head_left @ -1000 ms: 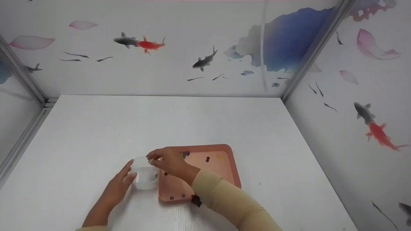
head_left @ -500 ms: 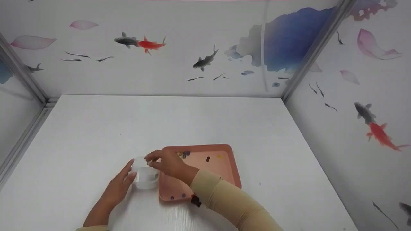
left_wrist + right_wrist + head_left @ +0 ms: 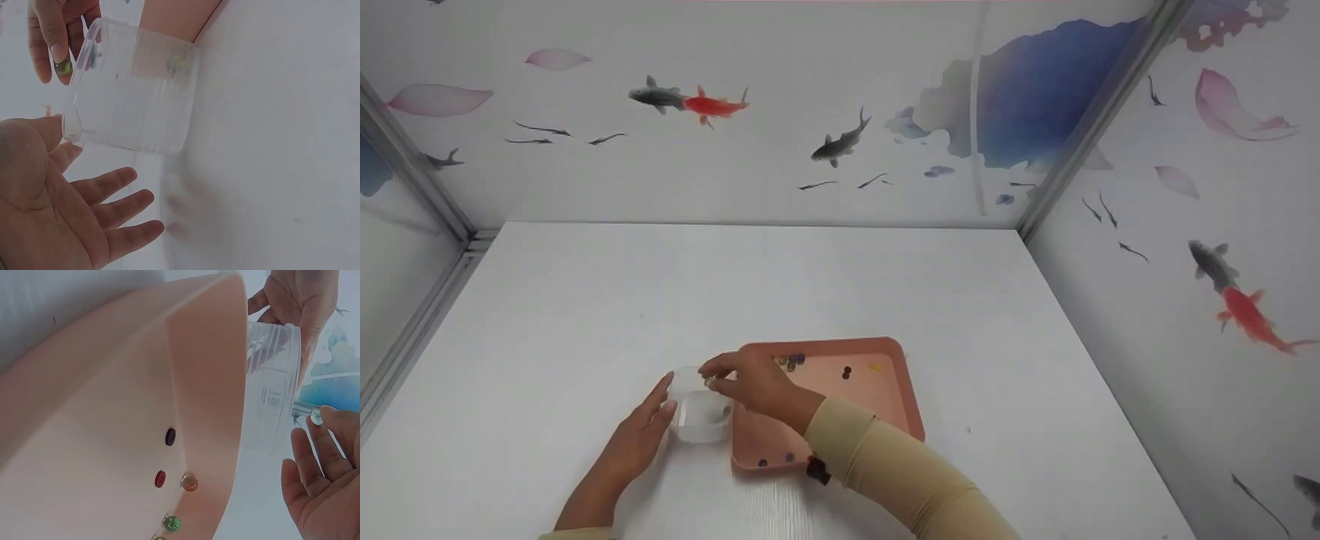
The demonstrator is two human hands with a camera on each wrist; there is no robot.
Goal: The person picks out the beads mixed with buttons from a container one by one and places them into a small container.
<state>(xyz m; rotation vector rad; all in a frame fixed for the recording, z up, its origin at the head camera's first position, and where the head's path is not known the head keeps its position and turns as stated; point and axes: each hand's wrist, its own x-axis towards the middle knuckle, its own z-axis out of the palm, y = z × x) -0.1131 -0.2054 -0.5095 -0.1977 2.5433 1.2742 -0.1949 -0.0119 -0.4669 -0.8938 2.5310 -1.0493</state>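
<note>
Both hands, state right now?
Left hand: open, touching the clear, rounded plastic container.
Right hand: closed, pinching a small, round, clear-and-green marble at the fingertips.

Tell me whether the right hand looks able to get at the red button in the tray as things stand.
Probably not right away: the right hand pinches a marble by the mouth of the clear container. Otherwise the way looks free, as the red button lies uncovered in the open tray.
</note>
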